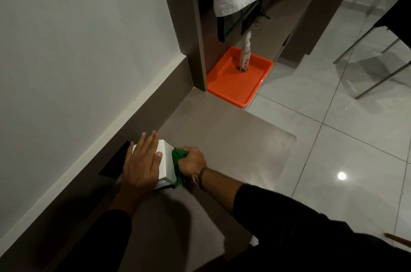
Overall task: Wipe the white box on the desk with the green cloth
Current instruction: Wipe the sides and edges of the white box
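White box (165, 161) on desk (222, 145), well short of orange tray (239, 80) | left hand (141, 164) spread flat on top | right hand (193, 163) clenched on green cloth (178, 160), pressing box's right side | risk: sideways push slides box if left hand eases

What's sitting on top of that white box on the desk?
The left hand lies flat on top of the white box, covering most of the lid. Whatever is under the palm is hidden. The right hand presses the green cloth against the box's side, not its top.
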`<state>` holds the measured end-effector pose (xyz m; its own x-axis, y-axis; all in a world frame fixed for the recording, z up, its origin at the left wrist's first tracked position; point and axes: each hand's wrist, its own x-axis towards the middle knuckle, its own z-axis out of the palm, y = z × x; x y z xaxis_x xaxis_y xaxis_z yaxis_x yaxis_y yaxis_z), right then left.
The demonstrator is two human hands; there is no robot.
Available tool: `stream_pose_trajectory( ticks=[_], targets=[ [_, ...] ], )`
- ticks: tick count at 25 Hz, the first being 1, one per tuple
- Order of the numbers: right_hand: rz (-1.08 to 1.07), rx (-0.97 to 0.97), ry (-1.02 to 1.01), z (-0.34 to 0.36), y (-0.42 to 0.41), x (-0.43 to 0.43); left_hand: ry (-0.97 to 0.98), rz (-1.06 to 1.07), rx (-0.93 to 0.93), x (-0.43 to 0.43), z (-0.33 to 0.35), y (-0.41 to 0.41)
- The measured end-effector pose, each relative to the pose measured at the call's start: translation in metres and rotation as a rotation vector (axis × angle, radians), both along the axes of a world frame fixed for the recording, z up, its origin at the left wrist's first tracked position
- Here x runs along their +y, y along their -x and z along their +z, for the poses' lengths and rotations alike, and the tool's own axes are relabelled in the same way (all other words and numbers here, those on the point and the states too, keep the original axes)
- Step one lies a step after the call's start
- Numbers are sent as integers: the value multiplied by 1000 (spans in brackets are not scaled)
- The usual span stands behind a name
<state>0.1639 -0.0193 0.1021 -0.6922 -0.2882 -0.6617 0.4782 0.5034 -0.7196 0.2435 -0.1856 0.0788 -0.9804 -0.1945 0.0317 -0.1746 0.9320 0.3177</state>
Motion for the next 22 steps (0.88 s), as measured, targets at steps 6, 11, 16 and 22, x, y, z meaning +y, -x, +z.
stream_pose_trajectory(
  ticks=[6, 11, 16, 22],
  targets=[
    [8, 258, 189, 6, -43, 14, 9, 4, -11, -2, -1, 2],
    [5, 60, 105, -7, -36, 14, 0, 1, 24, 3, 1, -2],
    [247, 204, 78, 5, 7, -19, 67, 243, 122, 28, 15, -25],
    [616, 360, 115, 8, 17, -30, -2, 681, -86, 62, 29, -30]
  ],
)
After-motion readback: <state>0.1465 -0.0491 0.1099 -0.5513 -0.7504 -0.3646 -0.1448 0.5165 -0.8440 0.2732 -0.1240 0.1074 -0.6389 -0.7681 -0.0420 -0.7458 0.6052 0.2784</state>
